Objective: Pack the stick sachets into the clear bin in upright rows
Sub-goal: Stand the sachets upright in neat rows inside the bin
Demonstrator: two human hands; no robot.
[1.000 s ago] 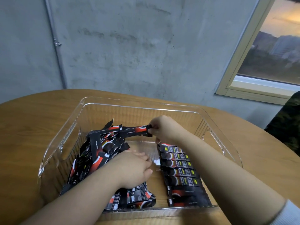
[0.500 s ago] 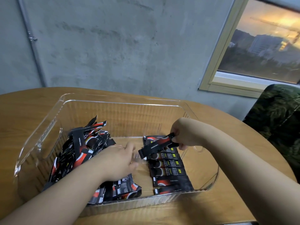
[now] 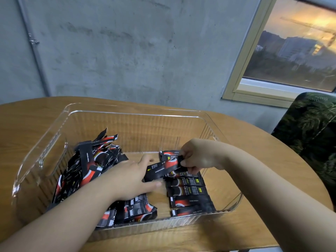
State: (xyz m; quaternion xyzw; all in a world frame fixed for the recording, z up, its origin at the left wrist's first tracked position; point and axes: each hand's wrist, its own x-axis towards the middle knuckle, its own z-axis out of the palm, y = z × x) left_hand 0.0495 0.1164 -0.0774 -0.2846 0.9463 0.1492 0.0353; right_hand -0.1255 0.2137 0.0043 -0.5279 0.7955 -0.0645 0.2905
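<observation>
A clear plastic bin (image 3: 138,114) stands on a round wooden table. Black-and-red stick sachets lie heaped in a loose pile (image 3: 85,166) on the bin's left side. On the right, a row of sachets (image 3: 189,192) lies side by side on the bin floor. My right hand (image 3: 198,157) pinches the right end of one sachet (image 3: 162,169) and holds it slanted over the far end of that row. My left hand (image 3: 129,179) lies inside the bin, fingers stretched out, touching the sachet's left end and the pile below.
The wooden table (image 3: 27,120) reaches a grey concrete wall behind. A chair with dark leaf-patterned fabric (image 3: 312,128) stands at the right. A window (image 3: 294,44) is at the upper right.
My right hand carried the sachet from above the left pile over to the row on the right and lowered it. My left hand reached right to meet its free end.
</observation>
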